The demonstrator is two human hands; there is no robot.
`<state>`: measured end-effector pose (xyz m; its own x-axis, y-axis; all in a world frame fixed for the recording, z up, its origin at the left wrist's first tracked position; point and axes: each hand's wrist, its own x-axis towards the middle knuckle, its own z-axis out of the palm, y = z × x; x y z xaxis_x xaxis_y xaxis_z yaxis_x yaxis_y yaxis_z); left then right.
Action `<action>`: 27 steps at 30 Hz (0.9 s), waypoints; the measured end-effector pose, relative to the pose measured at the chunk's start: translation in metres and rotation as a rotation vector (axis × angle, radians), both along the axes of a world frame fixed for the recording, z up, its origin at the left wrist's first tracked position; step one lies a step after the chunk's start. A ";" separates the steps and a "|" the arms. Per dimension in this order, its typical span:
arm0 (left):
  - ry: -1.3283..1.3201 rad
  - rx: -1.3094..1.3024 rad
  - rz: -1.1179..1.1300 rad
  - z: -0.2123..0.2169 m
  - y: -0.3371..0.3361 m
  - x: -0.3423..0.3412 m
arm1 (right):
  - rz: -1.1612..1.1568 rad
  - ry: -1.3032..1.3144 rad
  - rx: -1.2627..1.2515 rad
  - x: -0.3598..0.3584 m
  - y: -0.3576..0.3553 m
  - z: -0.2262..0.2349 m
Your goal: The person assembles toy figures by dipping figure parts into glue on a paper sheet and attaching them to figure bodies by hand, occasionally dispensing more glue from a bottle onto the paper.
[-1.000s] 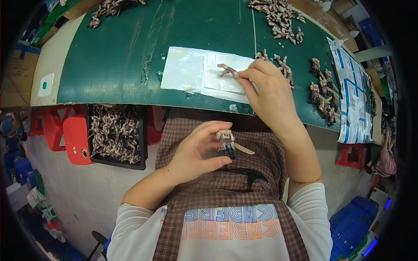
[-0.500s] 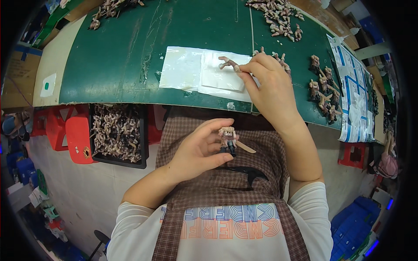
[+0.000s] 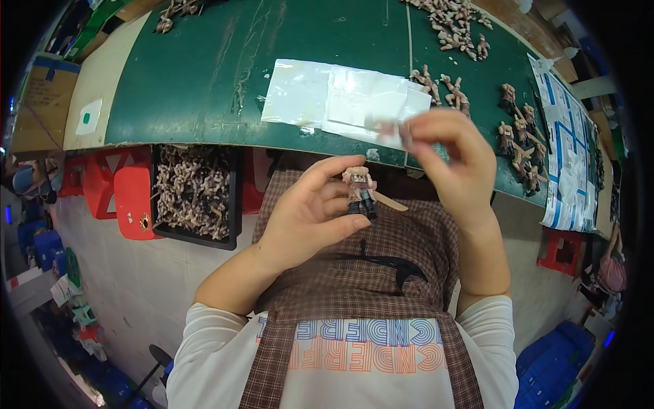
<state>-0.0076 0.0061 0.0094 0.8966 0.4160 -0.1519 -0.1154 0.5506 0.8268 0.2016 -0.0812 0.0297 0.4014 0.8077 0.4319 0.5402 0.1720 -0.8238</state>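
My left hand [image 3: 306, 208] is closed round a small toy figure [image 3: 359, 191] above my lap. The figure has dark legs, a pale torso and a tan blade-shaped piece sticking out to the right; no head shows on it. My right hand [image 3: 453, 153] pinches a small figure arm [image 3: 392, 129], smeared by motion, over the table's front edge. Just beyond it lie white sheets [image 3: 371, 102] on the green table [image 3: 191, 88]. A few loose figure parts [image 3: 455, 95] rest on the table past my right fingers.
Several assembled figures [image 3: 521, 136] lie at the table's right beside a blue-and-white printed sheet [image 3: 562, 150]. A pile of parts [image 3: 453, 24] is at the far right. A black tray [image 3: 235, 198] full of parts stands below the table's left, by red stools [image 3: 133, 198].
My right hand has drawn the figure arm off the white sheets, back toward my left hand. My left hand still holds the figure. The whole view has shifted slightly.
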 end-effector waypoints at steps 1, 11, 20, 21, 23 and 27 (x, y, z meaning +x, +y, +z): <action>-0.016 0.020 -0.004 0.000 -0.001 0.000 | 0.110 -0.096 0.088 -0.002 -0.009 0.002; -0.012 0.233 -0.050 0.008 -0.010 0.006 | 0.224 -0.342 0.074 -0.019 -0.044 0.003; 0.010 0.253 -0.081 0.011 -0.014 0.005 | 0.208 -0.375 0.081 -0.021 -0.049 0.003; 0.011 0.254 -0.081 0.010 -0.014 0.004 | 0.194 -0.403 0.097 -0.022 -0.050 0.003; -0.111 0.224 -0.070 0.008 -0.014 0.003 | 0.179 -0.431 0.113 -0.024 -0.052 0.002; -0.219 -0.070 -0.112 0.007 -0.013 0.000 | 0.196 -0.506 0.160 -0.026 -0.060 0.004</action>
